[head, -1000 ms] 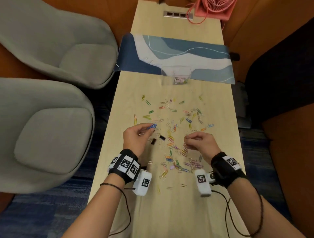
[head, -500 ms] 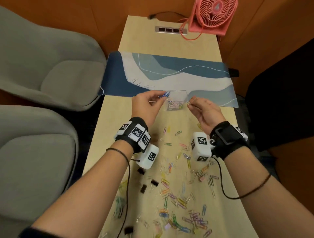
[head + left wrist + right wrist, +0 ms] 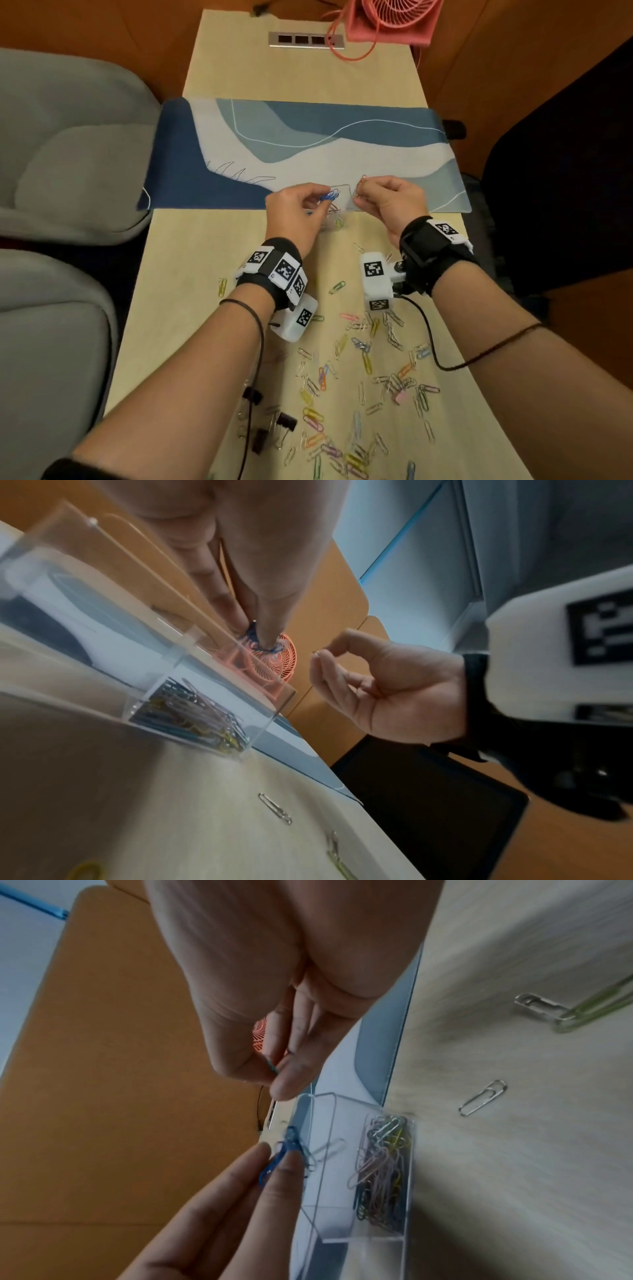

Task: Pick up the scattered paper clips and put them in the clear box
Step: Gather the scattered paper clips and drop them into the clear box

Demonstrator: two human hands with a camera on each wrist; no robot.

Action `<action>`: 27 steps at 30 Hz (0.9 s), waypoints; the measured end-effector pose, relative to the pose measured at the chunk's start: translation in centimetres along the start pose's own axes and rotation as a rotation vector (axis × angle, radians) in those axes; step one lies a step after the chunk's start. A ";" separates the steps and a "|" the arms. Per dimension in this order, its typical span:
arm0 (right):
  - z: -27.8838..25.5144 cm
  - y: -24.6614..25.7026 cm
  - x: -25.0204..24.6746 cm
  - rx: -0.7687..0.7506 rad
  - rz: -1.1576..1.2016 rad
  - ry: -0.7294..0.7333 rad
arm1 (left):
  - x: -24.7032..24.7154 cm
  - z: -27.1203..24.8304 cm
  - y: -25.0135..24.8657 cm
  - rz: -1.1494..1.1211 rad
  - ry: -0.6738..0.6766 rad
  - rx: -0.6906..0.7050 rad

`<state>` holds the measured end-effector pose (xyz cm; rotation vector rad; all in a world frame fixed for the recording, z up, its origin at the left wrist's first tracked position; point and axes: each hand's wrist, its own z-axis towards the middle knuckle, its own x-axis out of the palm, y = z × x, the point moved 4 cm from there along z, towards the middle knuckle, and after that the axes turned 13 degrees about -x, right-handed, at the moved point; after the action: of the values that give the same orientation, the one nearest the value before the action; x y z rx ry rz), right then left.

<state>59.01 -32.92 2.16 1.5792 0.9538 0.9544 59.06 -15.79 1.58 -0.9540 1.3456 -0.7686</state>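
Both hands over clear box (image 3: 337, 219) at mat's near edge: left hand (image 3: 296, 214) pinching blue clips (image 3: 328, 197), right hand (image 3: 387, 202) pinching one clip (image 3: 359, 185)

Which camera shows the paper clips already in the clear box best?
The right wrist view: the pile of coloured wire paper clips lies sharp inside the clear plastic box. The left wrist view shows it smaller, through the wall. In the head view the left hand partly hides it.
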 end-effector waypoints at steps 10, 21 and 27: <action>0.8 1.3 2.8 -0.489 -0.759 0.232 | -1.0 -1.0 1.0 0.102 -0.102 0.107; -2.9 1.8 4.4 -0.686 -1.024 0.370 | -4.4 -7.9 2.0 0.140 -0.059 0.124; -10.7 3.2 0.4 -0.621 -0.979 0.500 | -7.9 -14.7 2.4 0.108 0.013 0.056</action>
<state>49.65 -29.33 7.18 0.2414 1.3937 0.7953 43.56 -9.39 3.27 -0.8269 1.3688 -0.7273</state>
